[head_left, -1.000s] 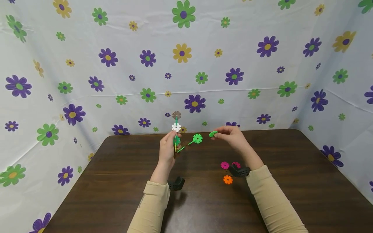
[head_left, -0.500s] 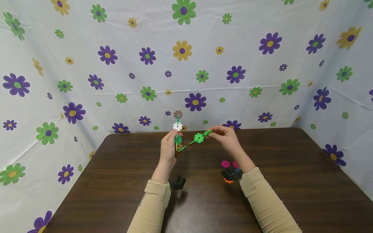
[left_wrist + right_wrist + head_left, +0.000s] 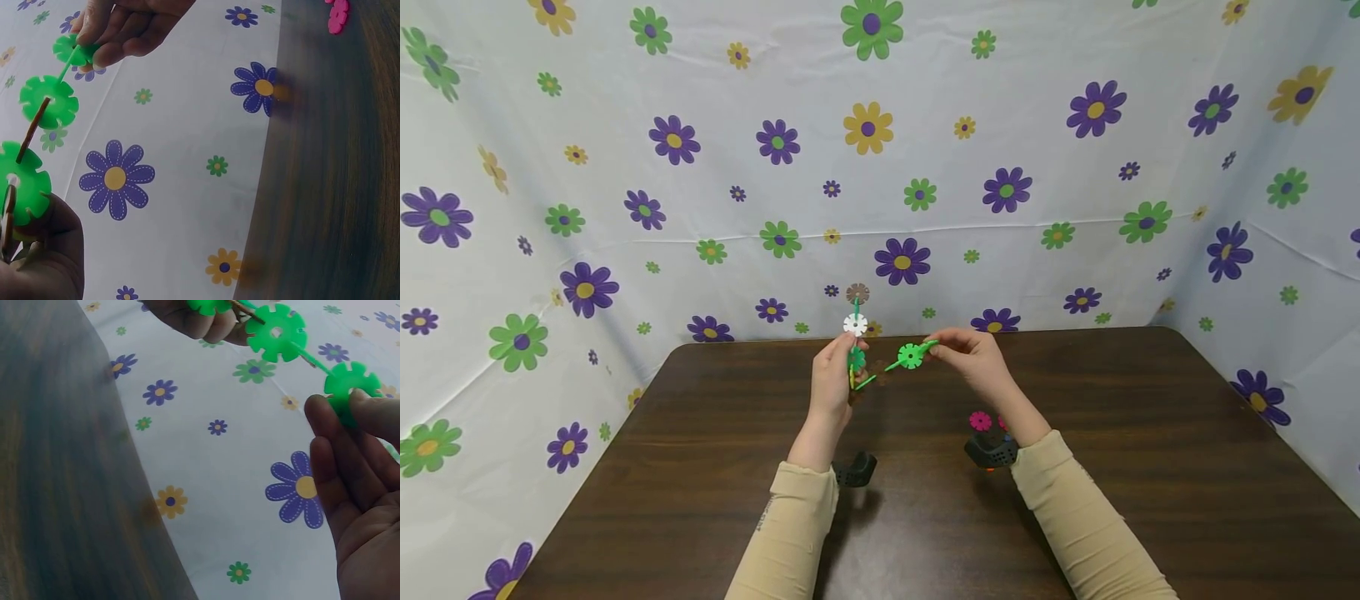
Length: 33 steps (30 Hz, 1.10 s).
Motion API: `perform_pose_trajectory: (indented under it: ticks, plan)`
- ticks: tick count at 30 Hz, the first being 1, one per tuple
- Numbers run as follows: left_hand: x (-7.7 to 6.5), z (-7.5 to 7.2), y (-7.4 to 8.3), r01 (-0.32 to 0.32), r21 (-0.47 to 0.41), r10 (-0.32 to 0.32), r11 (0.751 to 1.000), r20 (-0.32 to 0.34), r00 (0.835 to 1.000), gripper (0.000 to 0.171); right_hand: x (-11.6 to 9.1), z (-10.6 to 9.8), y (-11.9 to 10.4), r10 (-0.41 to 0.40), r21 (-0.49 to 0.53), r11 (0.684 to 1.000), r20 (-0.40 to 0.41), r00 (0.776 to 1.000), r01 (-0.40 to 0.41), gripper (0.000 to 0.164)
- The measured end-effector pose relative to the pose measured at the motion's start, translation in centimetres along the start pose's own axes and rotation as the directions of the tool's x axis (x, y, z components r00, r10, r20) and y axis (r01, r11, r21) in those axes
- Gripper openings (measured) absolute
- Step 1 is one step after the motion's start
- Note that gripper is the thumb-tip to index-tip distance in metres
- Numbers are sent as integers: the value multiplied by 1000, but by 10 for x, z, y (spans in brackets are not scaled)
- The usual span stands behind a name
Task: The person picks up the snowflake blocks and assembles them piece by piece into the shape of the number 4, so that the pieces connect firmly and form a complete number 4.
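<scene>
In the head view, my left hand (image 3: 831, 379) grips a chain of notched plastic discs. A brown disc (image 3: 857, 292) tops it, above a white disc (image 3: 855, 324), and more discs run off to the right. On that branch, a bright green disc (image 3: 911, 357) faces me. My right hand (image 3: 973, 362) pinches another green disc (image 3: 350, 384) between thumb and fingers. In the right wrist view, an edge-on green disc (image 3: 312, 359) spans from it to the facing one; whether their slots are joined cannot be told. My left fingers hide part of the chain.
Loose pink discs (image 3: 980, 421) lie on the dark wooden table (image 3: 700, 467) below my right forearm, with an orange disc mostly hidden by the black wrist mount (image 3: 992, 451). Behind the table hangs a white flowered cloth (image 3: 955, 275).
My right hand has moved left with its green disc, bringing it up against the chain's facing green disc. My left hand has stayed nearly still. The right wrist mount now covers most of the orange disc.
</scene>
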<state>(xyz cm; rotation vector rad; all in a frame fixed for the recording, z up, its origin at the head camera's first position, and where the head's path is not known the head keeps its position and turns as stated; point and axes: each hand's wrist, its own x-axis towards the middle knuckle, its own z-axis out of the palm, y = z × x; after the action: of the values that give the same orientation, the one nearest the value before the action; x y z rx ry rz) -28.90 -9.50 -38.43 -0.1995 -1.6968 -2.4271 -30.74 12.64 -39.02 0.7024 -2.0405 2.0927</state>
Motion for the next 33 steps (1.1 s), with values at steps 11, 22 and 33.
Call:
perform_pose_trajectory:
  ticks: [11, 22, 33]
  plan:
    - [0, -1, 1, -10, 22, 10, 1000, -16, 1000, 33, -2, 9, 5, -72, 24, 997, -38, 997, 73, 17]
    - [1, -4, -1, -2, 81, 3, 997, -16, 1000, 33, -4, 17, 0, -91, 2, 996, -72, 993, 92, 13]
    - [1, -2, -2, 6, 90, -6, 996, 4, 1000, 33, -2, 16, 3, -142, -59, 989, -79, 987, 138, 14]
